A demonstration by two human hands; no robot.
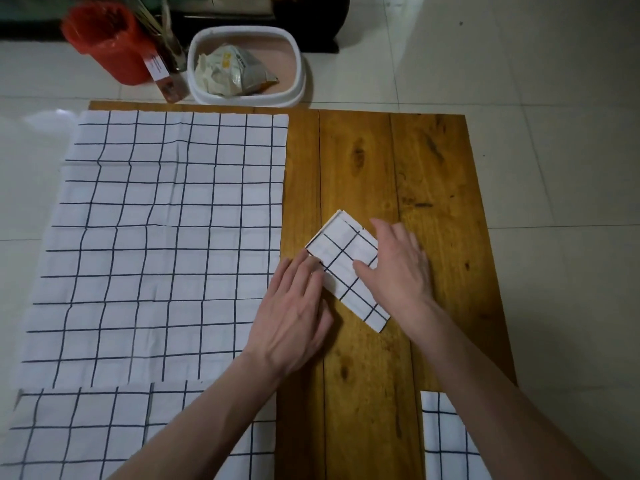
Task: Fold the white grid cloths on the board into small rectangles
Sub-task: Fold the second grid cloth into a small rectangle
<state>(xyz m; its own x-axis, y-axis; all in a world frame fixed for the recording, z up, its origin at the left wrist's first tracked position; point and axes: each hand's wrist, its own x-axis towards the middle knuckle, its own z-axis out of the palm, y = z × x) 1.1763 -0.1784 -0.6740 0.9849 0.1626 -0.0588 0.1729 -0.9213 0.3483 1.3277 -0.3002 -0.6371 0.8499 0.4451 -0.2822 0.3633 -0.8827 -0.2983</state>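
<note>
Wooden board (360, 168) lies on the pale tiled floor, and your folded cloth (348, 268) sits tilted on its bare planks as a small rectangle. Your left hand (294, 313) rests flat and unclenched, fingertips touching the cloth's near-left edge. Your right hand (398, 268) presses palm-down over its right side, gripping nothing. To the left a large unfolded cloth (162, 244) lies spread flat. More grid cloth (79, 434) lies at the bottom left, and another piece (446, 441) at the bottom right, possibly folded, though your forearm hides part.
</note>
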